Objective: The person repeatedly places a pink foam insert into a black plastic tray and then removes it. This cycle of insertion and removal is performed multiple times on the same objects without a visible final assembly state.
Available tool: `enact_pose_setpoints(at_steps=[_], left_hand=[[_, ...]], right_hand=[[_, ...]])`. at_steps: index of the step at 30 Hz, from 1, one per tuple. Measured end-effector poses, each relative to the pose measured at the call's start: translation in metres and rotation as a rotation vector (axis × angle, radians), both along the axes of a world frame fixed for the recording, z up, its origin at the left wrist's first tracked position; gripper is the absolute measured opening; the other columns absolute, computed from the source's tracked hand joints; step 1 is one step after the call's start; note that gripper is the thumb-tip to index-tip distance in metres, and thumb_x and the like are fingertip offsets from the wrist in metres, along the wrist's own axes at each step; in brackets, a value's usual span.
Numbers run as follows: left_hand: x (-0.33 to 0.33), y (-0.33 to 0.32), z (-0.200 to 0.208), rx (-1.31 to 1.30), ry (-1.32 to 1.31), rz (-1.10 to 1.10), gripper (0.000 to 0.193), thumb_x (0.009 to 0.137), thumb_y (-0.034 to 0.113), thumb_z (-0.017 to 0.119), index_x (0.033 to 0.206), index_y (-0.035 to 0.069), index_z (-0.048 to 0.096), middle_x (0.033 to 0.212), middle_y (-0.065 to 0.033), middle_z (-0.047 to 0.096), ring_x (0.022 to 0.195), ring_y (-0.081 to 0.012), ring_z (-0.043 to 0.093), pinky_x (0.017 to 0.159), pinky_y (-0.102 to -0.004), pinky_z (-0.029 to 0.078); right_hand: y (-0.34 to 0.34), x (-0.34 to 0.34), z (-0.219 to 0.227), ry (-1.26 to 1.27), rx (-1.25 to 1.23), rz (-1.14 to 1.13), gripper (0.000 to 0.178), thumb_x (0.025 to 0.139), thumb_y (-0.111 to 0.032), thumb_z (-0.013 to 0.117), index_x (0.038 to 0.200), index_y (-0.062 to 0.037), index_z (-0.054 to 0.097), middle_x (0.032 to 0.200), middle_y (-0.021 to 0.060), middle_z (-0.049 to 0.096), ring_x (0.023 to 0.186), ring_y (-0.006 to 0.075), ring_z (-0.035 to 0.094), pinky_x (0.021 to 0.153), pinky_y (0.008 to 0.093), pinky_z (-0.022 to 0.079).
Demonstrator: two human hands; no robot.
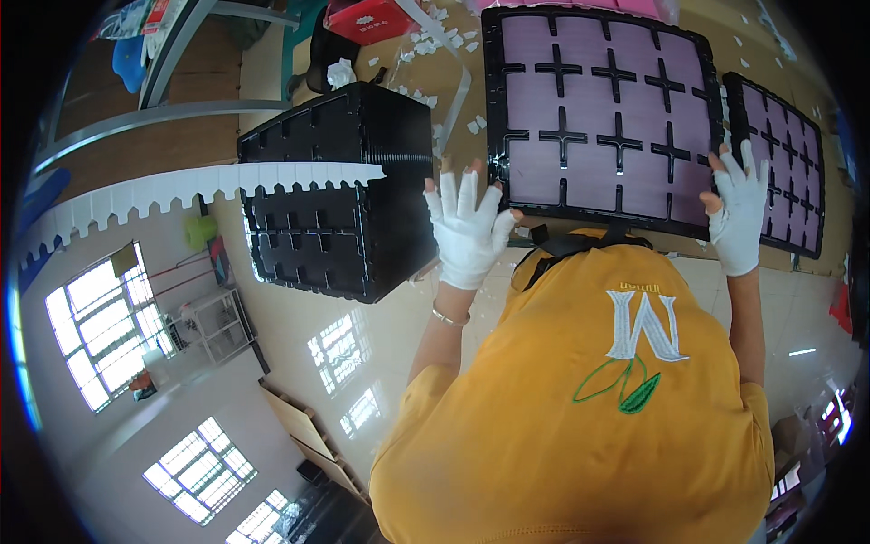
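In front of me lies a black plastic tray [619, 142] with raised cross-shaped dividers and pale purple flat material in its compartments. My left hand [469, 234], in a white glove with bare fingertips, is spread beside the tray's near left corner. Its thumb lies close to the rim; whether it touches cannot be told. My right hand [739, 213], gloved the same way, has its fingers apart at the tray's near right corner. The thumb and a fingertip meet or overlap the rim there. Neither hand is wrapped round anything.
A tall stack of black trays [394, 181] stands left. Another divided tray [793, 172] with purple material lies right. A white toothed strip [217, 181] crosses the left side. White scraps [426, 43] litter the brown work surface near a red box [367, 20]. A metal frame [172, 54] rises far left.
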State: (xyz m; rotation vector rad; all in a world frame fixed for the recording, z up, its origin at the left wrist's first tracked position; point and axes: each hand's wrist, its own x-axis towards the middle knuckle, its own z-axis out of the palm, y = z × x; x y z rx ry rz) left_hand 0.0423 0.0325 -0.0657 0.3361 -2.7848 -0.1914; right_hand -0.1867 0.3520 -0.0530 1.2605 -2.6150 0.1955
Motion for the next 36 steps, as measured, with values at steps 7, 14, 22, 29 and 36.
enact_pose_setpoints(at_steps=[7,14,22,29,36], left_hand=[[-0.053,-0.035,-0.002,-0.021,0.168,0.118,0.026,0.083,0.016,0.063,0.107,0.006,0.063,0.119,-0.0143,0.058,0.114,-0.0398,0.050,0.099,-0.0543,0.036],[-0.120,-0.065,-0.011,-0.123,0.170,0.127,0.030,0.086,0.025,0.060,0.109,0.006,0.064,0.124,-0.0147,0.059,0.116,-0.0397,0.051,0.098,-0.0547,0.038],[-0.206,-0.052,-0.013,-0.180,-0.057,-0.235,0.055,0.092,0.050,0.048,0.127,0.007,0.056,0.141,-0.0118,0.046,0.137,-0.0427,0.028,0.104,-0.0645,0.027],[-0.220,-0.069,-0.036,-0.288,-0.187,-0.145,0.057,0.090,0.053,0.049,0.128,0.011,0.056,0.141,-0.0071,0.048,0.138,-0.0404,0.027,0.105,-0.0689,0.022],[-0.212,-0.072,-0.048,-0.303,0.034,-0.202,0.049,0.086,0.052,0.054,0.115,0.013,0.064,0.131,-0.0055,0.056,0.130,-0.0420,0.036,0.102,-0.0675,0.026]], right_hand=[[-0.019,-0.054,-0.011,0.154,0.008,-0.056,0.062,0.095,-0.056,0.039,0.136,-0.0100,0.051,0.137,0.0142,0.052,0.135,0.0392,0.036,0.111,0.0541,0.023],[-0.026,-0.089,-0.026,0.180,0.119,-0.154,0.066,0.091,-0.053,0.049,0.139,-0.0090,0.046,0.141,0.0136,0.048,0.135,0.0401,0.034,0.109,0.0578,0.025],[-0.081,-0.095,-0.013,0.074,0.200,-0.116,0.062,0.090,-0.053,0.050,0.131,-0.0066,0.055,0.139,0.0115,0.050,0.135,0.0358,0.033,0.109,0.0545,0.026],[-0.086,-0.117,-0.022,0.009,0.341,-0.227,0.063,0.094,-0.056,0.040,0.133,-0.0086,0.055,0.143,0.0094,0.047,0.139,0.0349,0.030,0.113,0.0538,0.021],[-0.095,-0.108,-0.020,0.061,0.299,-0.163,0.060,0.092,-0.056,0.044,0.122,-0.0064,0.061,0.136,0.0092,0.052,0.133,0.0345,0.036,0.108,0.0555,0.025]])
